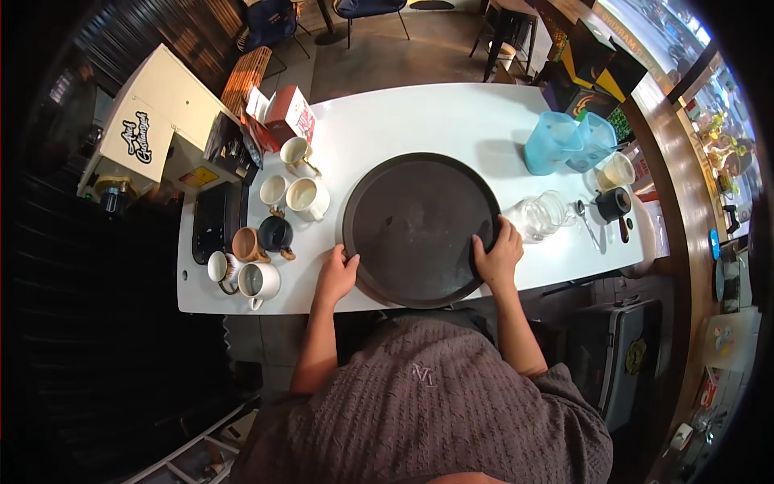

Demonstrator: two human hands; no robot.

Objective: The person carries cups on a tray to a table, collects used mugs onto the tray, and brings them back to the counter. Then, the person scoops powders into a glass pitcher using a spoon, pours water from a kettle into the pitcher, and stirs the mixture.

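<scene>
A large round dark tray lies over the white table, its near rim at the table's front edge. My left hand grips the tray's left rim, with the thumb on top. On the right rim my right hand holds on, its thumb over the top surface and its fingers along the edge. Nothing stands on the tray. Left of it are several cups, among them a white mug, a black cup, a brown cup and a white mug near the front edge.
The white table also holds a red and white box at the back left. Blue pitchers, glass vessels, a spoon and a black cup stand or lie at the right. A cream machine is at the far left.
</scene>
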